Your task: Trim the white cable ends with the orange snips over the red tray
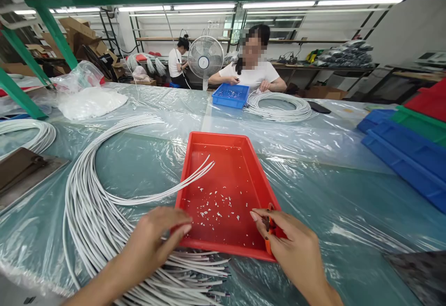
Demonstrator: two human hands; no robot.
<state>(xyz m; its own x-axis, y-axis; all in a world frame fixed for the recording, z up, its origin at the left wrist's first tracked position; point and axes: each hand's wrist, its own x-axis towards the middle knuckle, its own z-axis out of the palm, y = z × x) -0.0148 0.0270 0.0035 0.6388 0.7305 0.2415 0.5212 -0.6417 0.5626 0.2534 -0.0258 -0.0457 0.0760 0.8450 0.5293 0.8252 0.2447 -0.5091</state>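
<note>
A red tray (223,145) lies in front of me with several small white bits scattered on its floor. A big bundle of white cables (87,203) curves round on my left, and a few of its ends reach over the tray's left rim. My left hand (156,238) rests at the tray's near left corner, fingers pinched together over cable ends near the rim. My right hand (292,250) is at the tray's near right corner, closed round a small orange-handled cutting tool (269,231).
Clear plastic sheeting covers the table. Across it a person in a white shirt (252,71) works beside a blue tray (230,96) and a cable coil (278,106). Blue, green and red trays (411,148) are stacked at right. A metal plate (24,173) lies left.
</note>
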